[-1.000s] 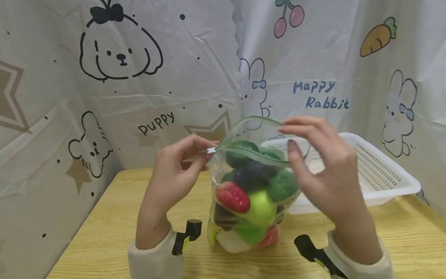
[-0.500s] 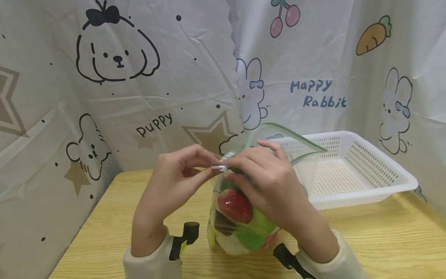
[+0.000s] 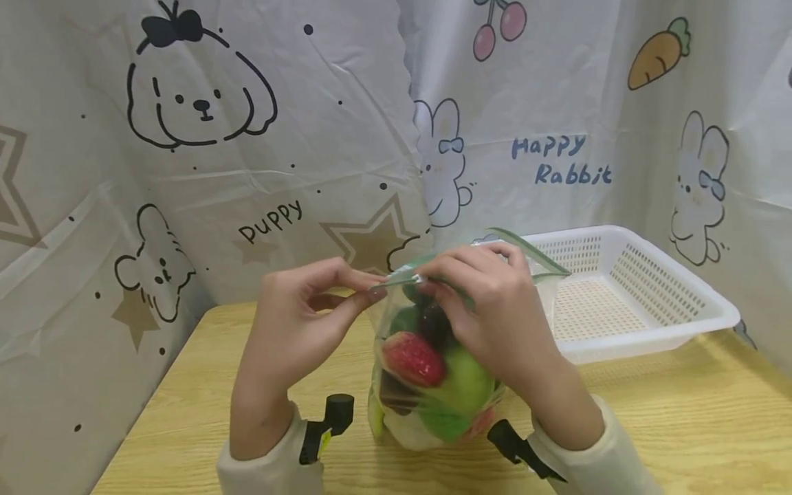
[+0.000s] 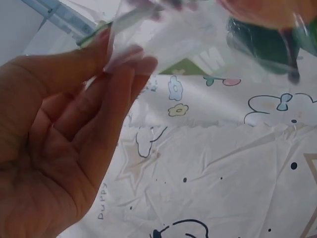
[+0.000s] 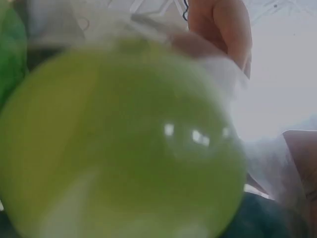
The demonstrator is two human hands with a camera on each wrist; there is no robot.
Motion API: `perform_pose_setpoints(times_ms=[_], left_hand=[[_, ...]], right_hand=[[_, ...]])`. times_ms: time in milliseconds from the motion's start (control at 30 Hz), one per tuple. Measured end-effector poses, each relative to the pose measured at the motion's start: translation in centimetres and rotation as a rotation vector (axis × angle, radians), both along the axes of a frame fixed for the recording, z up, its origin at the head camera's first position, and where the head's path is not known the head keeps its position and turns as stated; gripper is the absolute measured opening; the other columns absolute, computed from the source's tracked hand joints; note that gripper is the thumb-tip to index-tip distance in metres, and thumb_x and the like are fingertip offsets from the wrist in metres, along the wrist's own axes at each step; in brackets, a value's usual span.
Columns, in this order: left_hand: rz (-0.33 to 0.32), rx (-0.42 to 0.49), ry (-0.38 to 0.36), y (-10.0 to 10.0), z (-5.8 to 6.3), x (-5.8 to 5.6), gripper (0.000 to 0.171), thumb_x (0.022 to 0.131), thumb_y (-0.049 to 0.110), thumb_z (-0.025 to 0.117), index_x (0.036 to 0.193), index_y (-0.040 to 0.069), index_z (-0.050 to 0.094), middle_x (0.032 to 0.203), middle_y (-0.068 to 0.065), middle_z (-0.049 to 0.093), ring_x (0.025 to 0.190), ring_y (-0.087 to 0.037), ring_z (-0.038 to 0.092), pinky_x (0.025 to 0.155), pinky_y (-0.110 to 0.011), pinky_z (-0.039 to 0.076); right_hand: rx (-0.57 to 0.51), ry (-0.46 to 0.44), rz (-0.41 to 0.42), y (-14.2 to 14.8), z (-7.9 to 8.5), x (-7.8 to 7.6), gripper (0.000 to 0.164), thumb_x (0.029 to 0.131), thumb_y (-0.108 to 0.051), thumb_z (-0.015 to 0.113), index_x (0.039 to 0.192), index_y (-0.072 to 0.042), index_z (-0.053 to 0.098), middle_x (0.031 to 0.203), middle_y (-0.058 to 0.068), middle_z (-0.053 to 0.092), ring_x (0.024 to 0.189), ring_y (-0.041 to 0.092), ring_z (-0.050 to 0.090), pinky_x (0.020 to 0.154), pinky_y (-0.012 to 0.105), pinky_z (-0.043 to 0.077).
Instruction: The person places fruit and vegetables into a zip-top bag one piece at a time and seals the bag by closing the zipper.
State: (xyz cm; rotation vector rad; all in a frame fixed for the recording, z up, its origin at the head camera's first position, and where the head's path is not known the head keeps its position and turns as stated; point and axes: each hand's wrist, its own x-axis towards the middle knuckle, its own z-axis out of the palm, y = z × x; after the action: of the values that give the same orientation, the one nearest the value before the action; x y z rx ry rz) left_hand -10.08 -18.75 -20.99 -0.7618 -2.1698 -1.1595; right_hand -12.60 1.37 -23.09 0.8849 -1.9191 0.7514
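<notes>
A clear zip bag [image 3: 386, 399] stands on the table, filled with toy-like fruit and vegetables. Among them show a red piece [image 3: 413, 359], a yellow-green round fruit [image 5: 124, 139] and several dark or green pieces. My left hand [image 3: 303, 330] pinches the left end of the bag's green zip strip [image 3: 399, 280] between thumb and fingers. Just right of it, my right hand [image 3: 504, 309] pinches the strip at the small white slider [image 3: 417, 278]. To the right of that hand the bag's mouth gapes. In the left wrist view, clear film [image 4: 198, 34] meets the left fingertips.
A white perforated plastic basket [image 3: 668, 337] stands behind the bag to the right. The wooden table [image 3: 185, 419] ends at a printed cloth curtain [image 3: 346, 117] on the left and at the back.
My right hand came left from the mouth's right side to the slider, then shifted slightly right with it along the strip. The left hand kept hold of the strip's left end.
</notes>
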Motion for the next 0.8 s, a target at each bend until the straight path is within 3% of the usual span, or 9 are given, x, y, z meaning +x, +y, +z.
perform_pose_setpoints(times_ms=[367,567,800], left_hand=[[0.145,0.067,0.032,0.5,-0.5,-0.8,0.006,0.075,0.007,0.075,0.072,0.007,0.069,0.073,-0.007,0.074,0.070,-0.005,0.067,0.063,-0.021,0.061],[0.226,0.074,0.027,-0.1,-0.8,-1.0,0.011,0.076,0.013,0.075,0.070,0.007,0.068,0.071,-0.005,0.073,0.069,-0.004,0.067,0.064,-0.018,0.059],[0.242,0.067,-0.002,-0.7,-0.9,-1.7,0.013,0.077,0.018,0.075,0.071,0.008,0.068,0.073,-0.005,0.074,0.073,-0.004,0.068,0.065,-0.017,0.059]], right_hand=[[0.062,-0.146,-0.086,2.1,0.0,-1.6,0.008,0.082,-0.025,0.068,0.087,-0.018,0.069,0.094,-0.002,0.073,0.093,0.015,0.061,0.092,0.054,0.038],[0.114,-0.201,-0.095,2.8,0.0,-2.4,0.006,0.083,-0.027,0.067,0.086,-0.022,0.068,0.095,-0.005,0.073,0.093,0.014,0.062,0.098,0.060,0.033],[0.126,-0.230,-0.117,4.3,-0.2,-3.0,0.006,0.081,-0.025,0.070,0.086,-0.021,0.070,0.092,-0.003,0.074,0.088,0.015,0.065,0.097,0.062,0.032]])
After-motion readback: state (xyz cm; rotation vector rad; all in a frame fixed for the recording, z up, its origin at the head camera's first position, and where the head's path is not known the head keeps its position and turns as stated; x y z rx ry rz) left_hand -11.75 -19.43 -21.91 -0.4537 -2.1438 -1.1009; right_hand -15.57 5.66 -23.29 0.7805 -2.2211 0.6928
